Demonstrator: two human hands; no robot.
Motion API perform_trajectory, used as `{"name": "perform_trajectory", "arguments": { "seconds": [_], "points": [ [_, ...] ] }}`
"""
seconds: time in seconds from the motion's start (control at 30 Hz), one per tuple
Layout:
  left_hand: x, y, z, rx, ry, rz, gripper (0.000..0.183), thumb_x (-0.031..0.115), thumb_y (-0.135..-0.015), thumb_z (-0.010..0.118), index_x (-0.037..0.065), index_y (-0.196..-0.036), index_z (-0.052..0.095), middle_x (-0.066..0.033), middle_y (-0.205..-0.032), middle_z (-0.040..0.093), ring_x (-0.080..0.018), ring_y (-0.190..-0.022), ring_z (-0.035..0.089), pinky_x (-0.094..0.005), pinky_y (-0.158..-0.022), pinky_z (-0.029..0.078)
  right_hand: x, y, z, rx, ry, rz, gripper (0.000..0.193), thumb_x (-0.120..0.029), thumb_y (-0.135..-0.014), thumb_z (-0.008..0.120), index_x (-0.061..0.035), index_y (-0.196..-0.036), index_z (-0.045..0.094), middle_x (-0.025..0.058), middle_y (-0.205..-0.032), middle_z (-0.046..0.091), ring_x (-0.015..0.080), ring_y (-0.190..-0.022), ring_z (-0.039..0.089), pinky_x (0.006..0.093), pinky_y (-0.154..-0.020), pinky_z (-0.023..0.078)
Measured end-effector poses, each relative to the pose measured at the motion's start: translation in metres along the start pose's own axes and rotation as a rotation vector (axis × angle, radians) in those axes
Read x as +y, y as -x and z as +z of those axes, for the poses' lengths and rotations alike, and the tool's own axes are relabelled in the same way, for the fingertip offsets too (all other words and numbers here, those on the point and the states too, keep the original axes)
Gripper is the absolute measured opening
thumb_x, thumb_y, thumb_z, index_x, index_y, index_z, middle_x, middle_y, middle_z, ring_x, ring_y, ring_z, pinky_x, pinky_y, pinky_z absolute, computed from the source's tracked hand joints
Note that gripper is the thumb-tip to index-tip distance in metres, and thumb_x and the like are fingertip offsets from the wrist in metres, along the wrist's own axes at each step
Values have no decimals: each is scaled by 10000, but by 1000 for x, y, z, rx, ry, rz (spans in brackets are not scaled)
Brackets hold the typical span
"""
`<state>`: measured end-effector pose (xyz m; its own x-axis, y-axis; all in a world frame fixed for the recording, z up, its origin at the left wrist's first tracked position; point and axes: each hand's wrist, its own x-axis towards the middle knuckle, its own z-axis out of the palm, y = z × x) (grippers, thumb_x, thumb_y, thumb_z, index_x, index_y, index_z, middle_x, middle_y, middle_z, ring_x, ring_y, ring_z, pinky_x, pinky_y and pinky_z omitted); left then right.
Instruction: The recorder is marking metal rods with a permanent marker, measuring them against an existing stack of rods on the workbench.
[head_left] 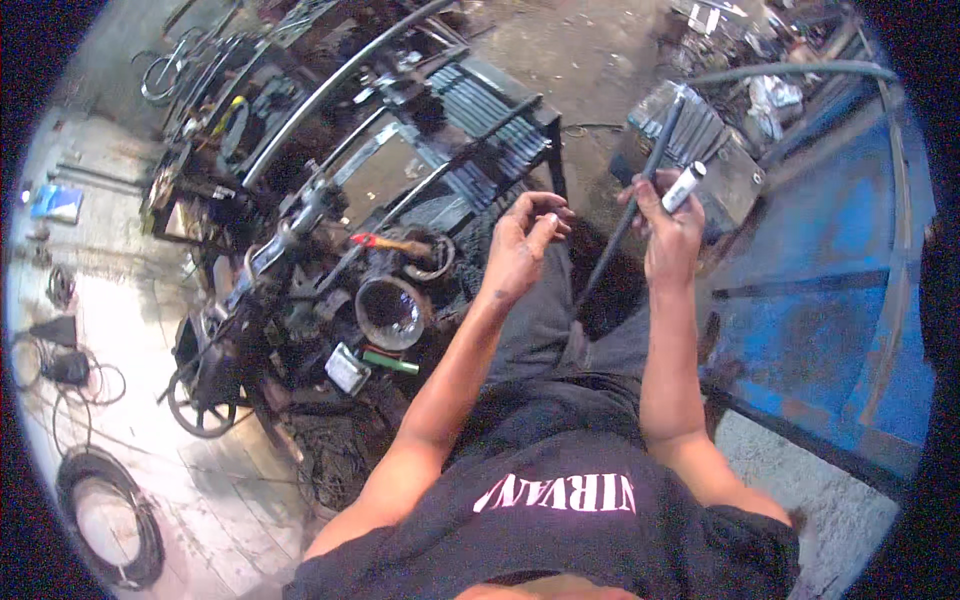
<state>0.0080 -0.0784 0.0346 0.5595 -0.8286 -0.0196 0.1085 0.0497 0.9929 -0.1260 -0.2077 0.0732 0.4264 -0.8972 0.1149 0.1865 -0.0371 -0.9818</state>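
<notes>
My right hand is closed around a long, thin, dark metal rod, which slants from upper right to lower left in front of my legs. The same hand also grips a white marker with a black end, tilted up between thumb and fingers. My left hand hovers to the left of the rod, apart from it. Its fingers are curled and pressed toward the thumb; whatever may be in them is hidden. Beyond that hand stands a dark metal frame bearing several grey bars.
At left, a cluttered bench holds a round metal pot, a red-handled brush and a handwheel. Blue metal panels flank my right side. Stacked metal strips lie ahead; a black coil rests lower left.
</notes>
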Motion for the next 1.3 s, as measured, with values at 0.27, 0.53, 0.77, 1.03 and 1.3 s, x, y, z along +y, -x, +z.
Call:
{"name": "perform_trajectory", "arguments": {
  "seconds": [0.27,0.53,0.77,1.03,1.3],
  "points": [
    [-13,60,-64,472,-981,175,143,122,-867,581,28,-951,648,-205,-911,671,-387,-868,657,-456,-775,520,37,94,42,-271,-123,290,103,-89,-898,688,-17,-935,625,68,-824,690,128,-732,651,265,-610,487],
    [-61,25,-137,419,-1411,169,266,148,-802,608,6,-1022,653,-221,-911,670,-389,-864,656,-486,-768,528,40,99,47,-333,-119,247,148,-142,-910,695,-19,-953,625,71,-840,694,125,-737,635,260,-576,476],
    [-56,28,-129,291,-1481,29,216,141,-792,629,49,-986,618,-176,-951,633,-395,-833,652,-476,-735,533,39,107,40,-296,-229,296,191,-131,-899,706,-2,-1008,617,91,-884,697,163,-747,665,260,-556,475],
    [33,29,-62,184,-663,61,263,126,-901,659,24,-1142,670,-107,-1032,691,-168,-922,652,-308,-849,503,51,104,29,-332,-340,359,252,-80,-909,679,-20,-1134,582,95,-1016,699,154,-777,673,257,-580,490],
    [45,-5,-9,-202,265,117,267,151,-907,687,7,-1131,677,-29,-942,673,-111,-863,619,-254,-792,499,52,119,18,-352,-306,318,242,-98,-932,644,-5,-1152,602,74,-954,701,111,-788,646,227,-611,477]
  ]
}}
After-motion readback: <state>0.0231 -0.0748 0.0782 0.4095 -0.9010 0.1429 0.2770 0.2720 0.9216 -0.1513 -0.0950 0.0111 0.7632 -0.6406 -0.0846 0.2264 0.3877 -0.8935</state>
